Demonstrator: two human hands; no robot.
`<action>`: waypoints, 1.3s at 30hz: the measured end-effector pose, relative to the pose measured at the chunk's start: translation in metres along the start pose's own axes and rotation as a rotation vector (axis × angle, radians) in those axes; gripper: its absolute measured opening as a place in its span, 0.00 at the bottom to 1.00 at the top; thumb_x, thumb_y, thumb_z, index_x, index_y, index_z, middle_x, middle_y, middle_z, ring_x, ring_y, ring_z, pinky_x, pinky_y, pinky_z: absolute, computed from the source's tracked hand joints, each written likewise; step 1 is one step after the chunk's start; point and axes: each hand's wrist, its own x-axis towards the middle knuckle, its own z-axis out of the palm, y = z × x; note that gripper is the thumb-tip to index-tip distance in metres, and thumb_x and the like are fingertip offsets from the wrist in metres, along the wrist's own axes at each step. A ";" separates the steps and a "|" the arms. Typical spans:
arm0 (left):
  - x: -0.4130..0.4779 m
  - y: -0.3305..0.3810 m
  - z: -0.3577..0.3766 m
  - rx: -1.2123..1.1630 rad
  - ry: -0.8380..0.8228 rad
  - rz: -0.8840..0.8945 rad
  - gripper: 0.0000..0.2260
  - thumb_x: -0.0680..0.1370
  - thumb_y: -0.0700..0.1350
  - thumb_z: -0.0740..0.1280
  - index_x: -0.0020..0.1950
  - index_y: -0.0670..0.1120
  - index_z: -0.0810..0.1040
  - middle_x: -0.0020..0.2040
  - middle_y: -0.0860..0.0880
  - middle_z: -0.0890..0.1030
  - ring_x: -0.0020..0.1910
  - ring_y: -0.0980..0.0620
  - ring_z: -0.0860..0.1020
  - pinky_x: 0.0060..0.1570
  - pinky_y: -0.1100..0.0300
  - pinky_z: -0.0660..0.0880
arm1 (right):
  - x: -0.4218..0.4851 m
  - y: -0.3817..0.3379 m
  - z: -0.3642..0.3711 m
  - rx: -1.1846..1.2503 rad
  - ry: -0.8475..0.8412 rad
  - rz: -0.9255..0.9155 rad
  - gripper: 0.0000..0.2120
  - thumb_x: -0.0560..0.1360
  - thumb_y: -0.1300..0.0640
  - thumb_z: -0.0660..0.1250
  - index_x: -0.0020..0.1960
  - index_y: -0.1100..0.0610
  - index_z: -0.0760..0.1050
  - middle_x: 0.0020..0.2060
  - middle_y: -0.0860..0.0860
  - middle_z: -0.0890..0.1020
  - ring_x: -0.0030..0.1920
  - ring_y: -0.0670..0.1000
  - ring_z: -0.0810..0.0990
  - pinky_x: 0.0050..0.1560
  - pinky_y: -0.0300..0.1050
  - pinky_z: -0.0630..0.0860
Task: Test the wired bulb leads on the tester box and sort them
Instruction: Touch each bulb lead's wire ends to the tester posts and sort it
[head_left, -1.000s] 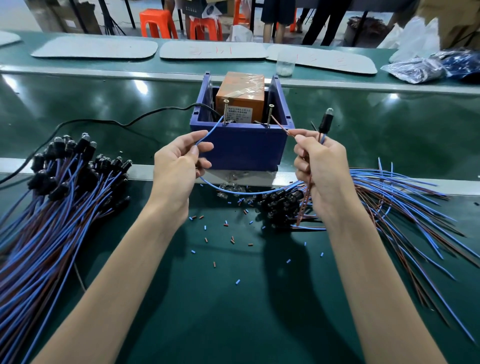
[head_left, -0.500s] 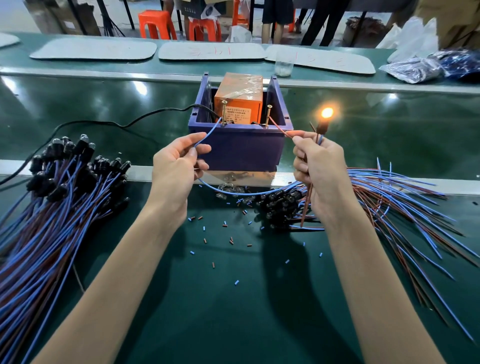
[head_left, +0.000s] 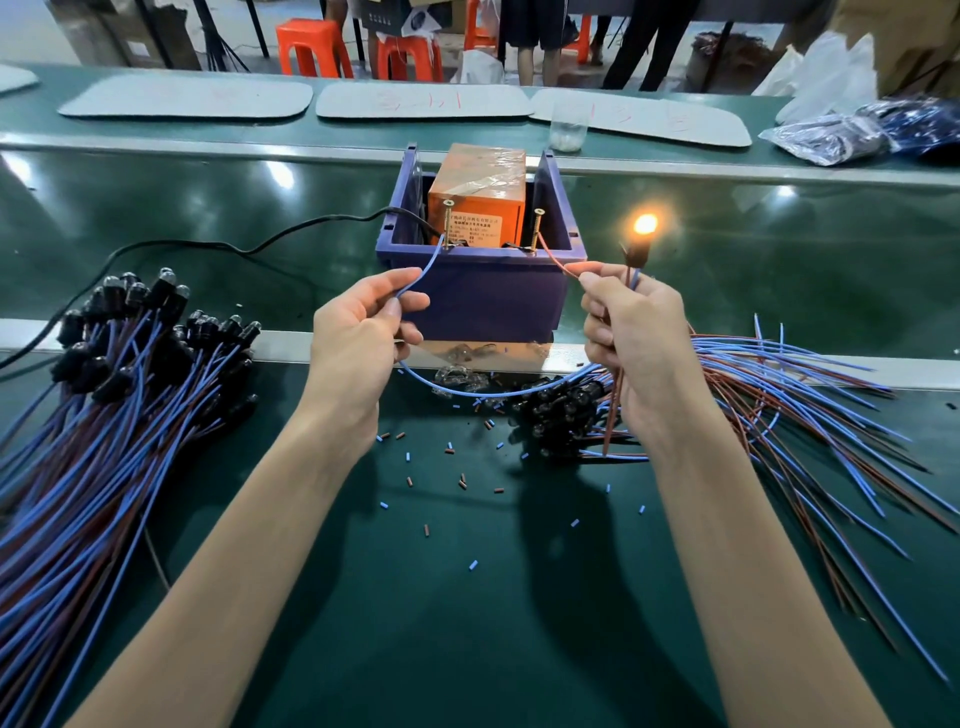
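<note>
Nearest, cut bits of blue and red sleeve (head_left: 472, 565) lie scattered mid-table, too many to count. Two heaps of wired bulb leads flank them: one heap (head_left: 104, 415) at the table's left edge, the other (head_left: 779, 405) fanned toward the right edge. Two hands work between them on one lead. The left hand (head_left: 358, 343) pinches its blue wire (head_left: 423, 270) between thumb and forefinger. The right hand (head_left: 639, 338) pinches its red wire (head_left: 553, 260), with the other fingers curled round the stem of the lit bulb (head_left: 645, 224). Each wire end touches one of two upright screws (head_left: 448, 218) on the purple tester box (head_left: 483, 296), which holds one orange unit (head_left: 478, 202). A black cable (head_left: 260, 247) runs from the box toward the left. Farther off lie three pale pads (head_left: 187, 98) and one clear cup (head_left: 569, 127).
</note>
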 end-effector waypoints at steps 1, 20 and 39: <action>0.000 0.000 0.000 0.003 -0.003 0.000 0.17 0.82 0.33 0.55 0.49 0.51 0.79 0.38 0.55 0.79 0.26 0.61 0.70 0.33 0.69 0.68 | 0.000 0.000 0.000 0.000 -0.007 -0.002 0.11 0.79 0.65 0.59 0.41 0.55 0.74 0.21 0.40 0.68 0.21 0.40 0.60 0.20 0.31 0.57; -0.004 0.001 0.004 0.036 -0.045 0.007 0.16 0.81 0.33 0.57 0.51 0.51 0.79 0.39 0.56 0.82 0.27 0.62 0.71 0.31 0.70 0.67 | -0.004 0.005 0.007 -0.123 -0.120 -0.030 0.14 0.81 0.63 0.55 0.48 0.54 0.78 0.29 0.46 0.64 0.25 0.42 0.58 0.22 0.32 0.55; -0.002 0.001 -0.001 0.039 -0.043 0.003 0.17 0.82 0.34 0.56 0.50 0.53 0.80 0.38 0.57 0.81 0.28 0.62 0.72 0.31 0.70 0.68 | -0.004 0.003 0.005 -0.128 -0.088 -0.021 0.13 0.81 0.64 0.56 0.48 0.54 0.78 0.30 0.46 0.64 0.25 0.42 0.59 0.22 0.31 0.58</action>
